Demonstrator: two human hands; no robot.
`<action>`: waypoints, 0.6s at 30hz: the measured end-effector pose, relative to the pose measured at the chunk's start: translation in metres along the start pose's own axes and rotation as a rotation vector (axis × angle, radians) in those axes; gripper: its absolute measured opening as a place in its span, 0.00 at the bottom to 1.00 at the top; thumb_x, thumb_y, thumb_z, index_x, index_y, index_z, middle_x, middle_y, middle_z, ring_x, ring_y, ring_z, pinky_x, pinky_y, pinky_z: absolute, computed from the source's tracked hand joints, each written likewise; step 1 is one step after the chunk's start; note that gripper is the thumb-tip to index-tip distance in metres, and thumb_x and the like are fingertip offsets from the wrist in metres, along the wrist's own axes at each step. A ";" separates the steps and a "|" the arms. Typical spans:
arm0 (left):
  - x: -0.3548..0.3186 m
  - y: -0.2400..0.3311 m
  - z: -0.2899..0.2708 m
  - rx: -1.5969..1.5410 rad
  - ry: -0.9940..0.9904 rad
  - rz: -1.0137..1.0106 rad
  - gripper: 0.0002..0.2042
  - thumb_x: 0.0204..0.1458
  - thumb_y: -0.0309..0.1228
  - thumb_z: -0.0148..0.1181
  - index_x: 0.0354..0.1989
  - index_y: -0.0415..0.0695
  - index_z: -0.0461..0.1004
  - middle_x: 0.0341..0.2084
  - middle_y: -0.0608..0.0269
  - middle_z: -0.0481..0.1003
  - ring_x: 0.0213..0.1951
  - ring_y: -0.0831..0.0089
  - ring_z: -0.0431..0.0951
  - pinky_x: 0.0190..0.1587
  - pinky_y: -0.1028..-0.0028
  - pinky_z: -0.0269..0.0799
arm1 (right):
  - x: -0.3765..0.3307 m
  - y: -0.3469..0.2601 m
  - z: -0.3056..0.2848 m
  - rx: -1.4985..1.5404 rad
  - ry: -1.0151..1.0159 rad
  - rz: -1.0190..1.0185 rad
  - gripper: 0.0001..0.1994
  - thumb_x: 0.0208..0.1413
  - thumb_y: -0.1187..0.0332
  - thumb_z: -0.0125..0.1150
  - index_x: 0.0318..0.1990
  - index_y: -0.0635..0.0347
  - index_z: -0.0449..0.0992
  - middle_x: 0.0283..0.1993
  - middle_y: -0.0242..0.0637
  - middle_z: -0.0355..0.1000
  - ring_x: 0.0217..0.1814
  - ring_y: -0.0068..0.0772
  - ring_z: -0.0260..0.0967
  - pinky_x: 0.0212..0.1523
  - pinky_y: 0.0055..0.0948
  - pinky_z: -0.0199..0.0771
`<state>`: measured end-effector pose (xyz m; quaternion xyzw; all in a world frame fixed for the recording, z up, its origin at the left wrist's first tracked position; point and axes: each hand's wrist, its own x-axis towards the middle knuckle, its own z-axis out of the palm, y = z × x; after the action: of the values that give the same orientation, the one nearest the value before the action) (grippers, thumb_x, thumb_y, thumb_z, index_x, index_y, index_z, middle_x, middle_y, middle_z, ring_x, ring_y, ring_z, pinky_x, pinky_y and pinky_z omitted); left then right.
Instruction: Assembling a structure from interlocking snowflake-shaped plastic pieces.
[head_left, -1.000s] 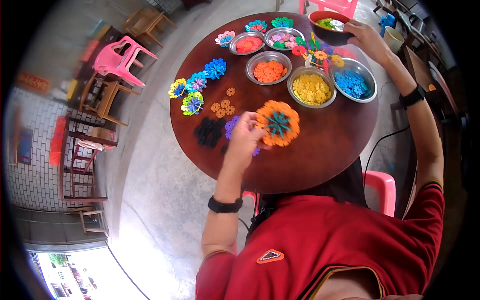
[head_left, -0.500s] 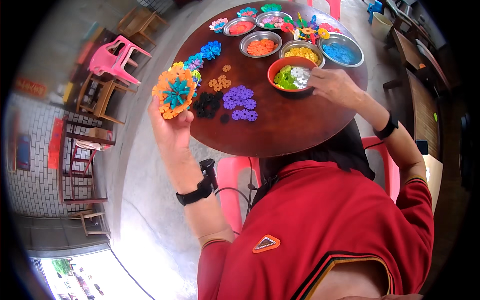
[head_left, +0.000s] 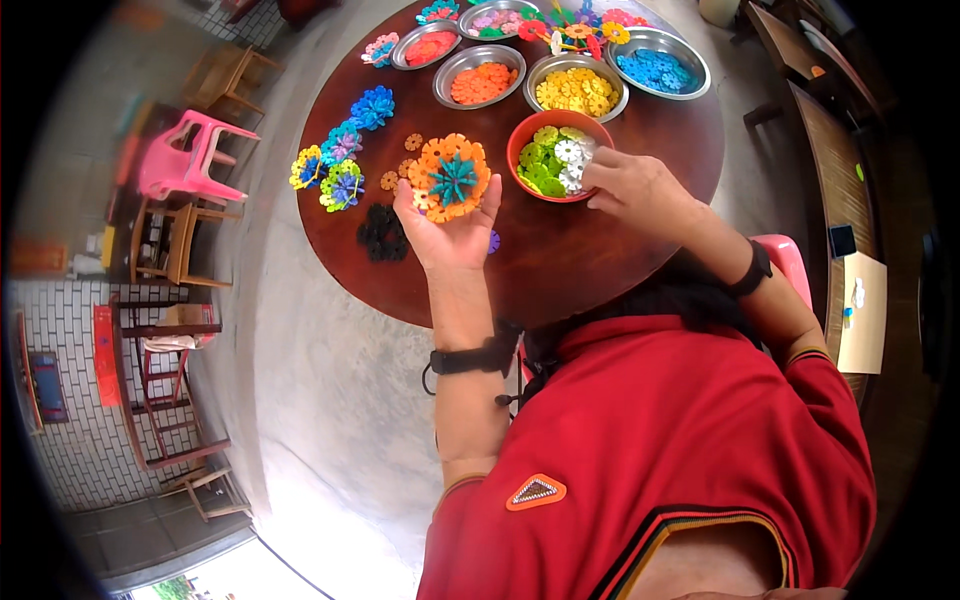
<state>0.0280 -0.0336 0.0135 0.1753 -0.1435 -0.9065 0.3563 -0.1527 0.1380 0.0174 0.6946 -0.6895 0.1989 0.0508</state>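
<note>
Left hand (head_left: 445, 225): palm up, part open and cupped, digits rising at both sides of an orange flower (head_left: 452, 178) with a teal centre, which it supports; the contact beneath is hidden. Right hand (head_left: 635, 190): fingers bent and drawn together at the right rim of a red bowl (head_left: 525, 130), tips beside the white pieces (head_left: 570, 155); whether they pinch a piece cannot be told. The bowl rests on the brown round table (head_left: 570, 265) and also contains green pieces (head_left: 543, 170). The flower is held above the table's near left part, left of the bowl, with black pieces (head_left: 382, 235) to its lower left. It appears to be built of thin plastic discs and is judged light, with stiff, smooth pieces, but liable to come apart at its joints if squeezed. The sound hold is judged to be a loose cup under the base or around the outer orange petals, clear of the teal centre. The open face points up toward the head camera, teal pieces radiating from the middle. The outline is nearly round, so no long axis is evident across the face.
</note>
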 end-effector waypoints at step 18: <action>0.005 0.010 -0.011 0.054 -0.227 -0.135 0.25 0.56 0.53 0.42 0.55 0.49 0.65 0.50 0.58 0.70 0.49 0.58 0.73 0.43 0.56 0.73 | 0.042 0.022 0.011 -0.106 0.068 0.158 0.17 0.45 0.69 0.61 0.46 0.47 0.74 0.49 0.37 0.62 0.55 0.41 0.61 0.52 0.40 0.64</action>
<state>0.0358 -0.0457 0.0064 0.0904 -0.1950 -0.9383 0.2710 -0.1737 0.0939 0.0172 0.6273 -0.7495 0.1890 0.0953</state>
